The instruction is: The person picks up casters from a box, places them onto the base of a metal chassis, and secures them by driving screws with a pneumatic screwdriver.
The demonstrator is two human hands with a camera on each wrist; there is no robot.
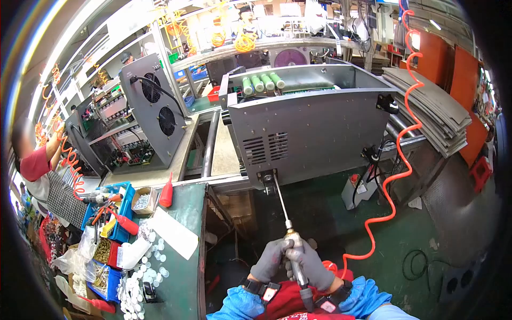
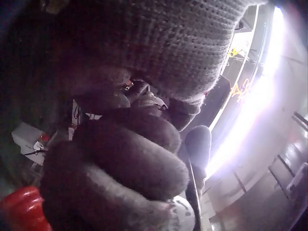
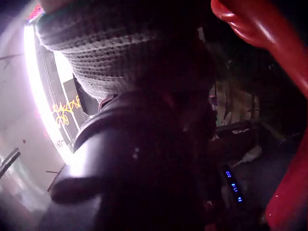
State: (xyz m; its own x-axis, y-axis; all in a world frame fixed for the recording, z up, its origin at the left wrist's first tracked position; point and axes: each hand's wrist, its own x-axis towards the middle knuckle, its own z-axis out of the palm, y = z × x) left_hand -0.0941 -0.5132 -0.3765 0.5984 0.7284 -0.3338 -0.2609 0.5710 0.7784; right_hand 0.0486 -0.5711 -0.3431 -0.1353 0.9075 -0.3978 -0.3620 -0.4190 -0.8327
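Observation:
An air screwdriver (image 1: pixel 300 274) with a long thin bit (image 1: pixel 281 202) points away from the body, its tip at a black fitting (image 1: pixel 268 181) low on the grey metal cabinet (image 1: pixel 320 130). My gloved right hand (image 1: pixel 316 268) grips the tool's body. Up front, near the brass-coloured collar, the gloved left hand (image 1: pixel 271 260) has its fingers curled round the tool. Curled glove fingers (image 2: pixel 130 159) fill the left wrist view, hiding most of the tool. Dark and close in the right wrist view is the tool's rounded body (image 3: pixel 130 149).
A coiled orange air hose (image 1: pixel 392 200) hangs on the right. To the left, a bench (image 1: pixel 186 266) bears blue bins (image 1: pixel 125 202), a red squeeze bottle (image 1: pixel 167 193) and white discs. Another cabinet (image 1: pixel 154 114) with fans stands behind it, near a person (image 1: pixel 37 165). Flat panels (image 1: pixel 432 109) are stacked at right.

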